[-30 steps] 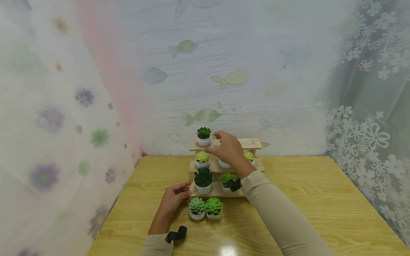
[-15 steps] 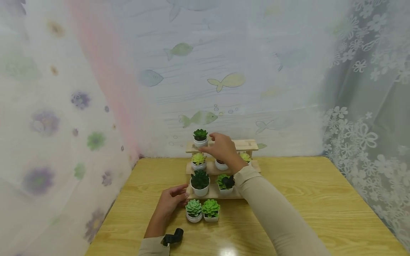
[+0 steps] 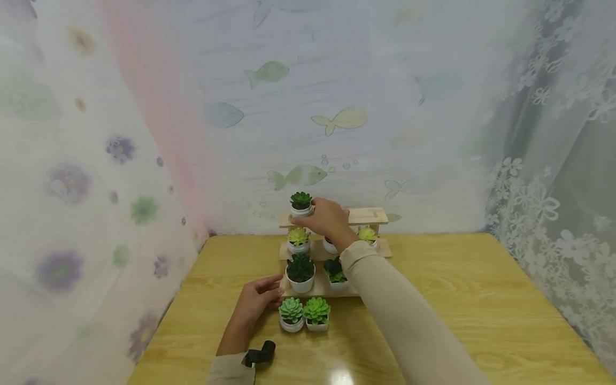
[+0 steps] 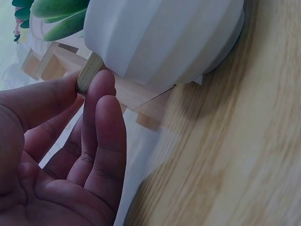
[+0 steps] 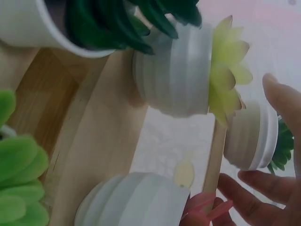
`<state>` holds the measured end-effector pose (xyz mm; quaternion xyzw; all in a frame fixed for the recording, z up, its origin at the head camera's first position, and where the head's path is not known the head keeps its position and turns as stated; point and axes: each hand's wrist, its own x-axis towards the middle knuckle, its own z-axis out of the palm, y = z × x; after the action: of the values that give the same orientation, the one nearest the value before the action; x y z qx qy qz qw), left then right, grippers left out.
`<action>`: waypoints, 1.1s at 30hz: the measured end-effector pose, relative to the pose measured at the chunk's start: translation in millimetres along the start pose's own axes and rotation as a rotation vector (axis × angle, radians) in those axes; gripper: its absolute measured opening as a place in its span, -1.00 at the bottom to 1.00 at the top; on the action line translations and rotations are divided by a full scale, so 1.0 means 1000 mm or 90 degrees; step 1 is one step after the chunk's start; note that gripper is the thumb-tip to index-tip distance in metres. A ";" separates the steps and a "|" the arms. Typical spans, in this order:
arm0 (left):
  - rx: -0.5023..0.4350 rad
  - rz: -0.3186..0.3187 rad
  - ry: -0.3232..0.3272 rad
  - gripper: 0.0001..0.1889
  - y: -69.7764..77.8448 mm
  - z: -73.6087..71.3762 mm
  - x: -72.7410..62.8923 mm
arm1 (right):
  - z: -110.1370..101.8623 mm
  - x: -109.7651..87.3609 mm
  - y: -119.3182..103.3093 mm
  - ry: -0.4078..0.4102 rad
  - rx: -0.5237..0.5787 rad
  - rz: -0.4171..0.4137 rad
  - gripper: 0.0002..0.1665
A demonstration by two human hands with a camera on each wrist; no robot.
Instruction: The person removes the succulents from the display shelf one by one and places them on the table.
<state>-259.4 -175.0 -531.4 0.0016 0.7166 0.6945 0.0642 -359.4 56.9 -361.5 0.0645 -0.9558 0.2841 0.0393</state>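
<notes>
A three-tier wooden plant stand (image 3: 368, 216) stands at the back of the table. On the left of its top shelf is a dark green potted succulent (image 3: 301, 202), its white pot held between the thumb and fingers of my right hand (image 3: 329, 218). The right wrist view shows that white pot (image 5: 250, 135) upright at the shelf, thumb on one side and fingers on the other. Down at the bottom shelf's left end, my left hand (image 3: 258, 298) pinches the wooden edge (image 4: 89, 73) between thumb and fingertips.
Yellow succulents (image 3: 298, 236) and a pink-leaved one (image 5: 207, 207) occupy the middle shelf. Below them sit a large dark green succulent (image 3: 301, 271) and a bright green one (image 3: 338, 274). Two more pots, pale green (image 3: 291, 313) and light green (image 3: 317, 313), stand on the table (image 3: 433, 299) in front.
My right hand has moved left and its thumb and fingers have closed round the top succulent's pot. The left hand keeps its place at the stand's end.
</notes>
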 end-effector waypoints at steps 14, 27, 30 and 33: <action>0.009 0.001 0.000 -0.54 0.011 0.002 0.010 | -0.010 0.010 -0.005 0.053 0.016 0.015 -0.18; 0.005 -0.012 -0.008 -0.51 0.005 -0.001 0.006 | -0.004 0.007 -0.002 0.056 0.009 0.009 -0.46; 0.005 -0.018 -0.003 -0.51 0.005 -0.001 0.003 | -0.003 0.004 -0.001 0.061 0.013 0.004 -0.49; 0.004 -0.019 -0.002 -0.52 0.004 0.000 0.001 | -0.002 0.000 0.001 0.073 0.020 -0.003 -0.49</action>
<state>-261.1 -175.0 -527.1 -0.0080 0.7185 0.6914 0.0757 -359.3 58.6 -360.7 0.0506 -0.9472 0.3026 0.0937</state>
